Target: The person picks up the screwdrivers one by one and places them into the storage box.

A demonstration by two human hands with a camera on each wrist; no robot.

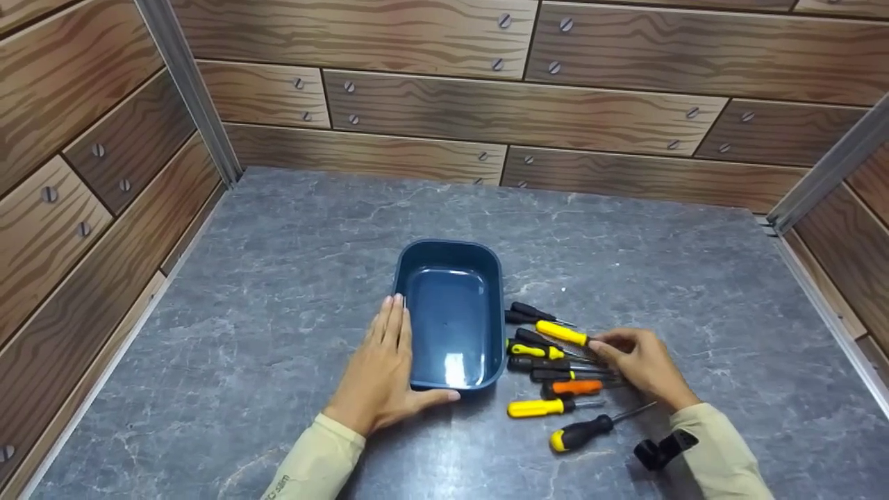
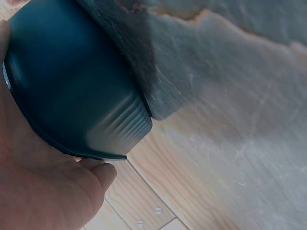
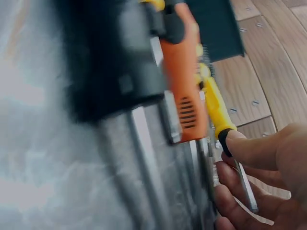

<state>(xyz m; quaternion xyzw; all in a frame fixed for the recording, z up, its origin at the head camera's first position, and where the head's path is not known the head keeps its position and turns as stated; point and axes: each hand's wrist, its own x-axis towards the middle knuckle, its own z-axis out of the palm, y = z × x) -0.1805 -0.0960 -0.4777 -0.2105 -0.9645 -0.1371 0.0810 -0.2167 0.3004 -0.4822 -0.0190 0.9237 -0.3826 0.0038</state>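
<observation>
We have the screwdriver with the slim yellow handle and black collar [image 1: 561, 332] in the right hand [image 1: 646, 364]. Grip is narrow: thumb and fingers pinch it at the collar, shaft pointing back toward the palm in the right wrist view. Handle end leads, aimed left and a bit away from us, at the right wall of the deep blue rectangular tray [image 1: 446, 319].

Key relation: the tray's long axis runs away from us, the tool's runs mostly across it, so we read them as close to square. The tray lies to the left of this grip, handle end near its right rim but outside it.

Our left hand [image 1: 378, 368] is the nearer one to the tray: straight fingers against the left wall, thumb spread along the near end. That grip is wide, curled round nothing.

Between the tray and our right hand, on the grey marbled tabletop [image 1: 278, 292], lie more screwdrivers, including one with an orange-and-black handle [image 1: 578, 387]; most handles face the tray. We can't tell if the pinched one is off the pile.
</observation>
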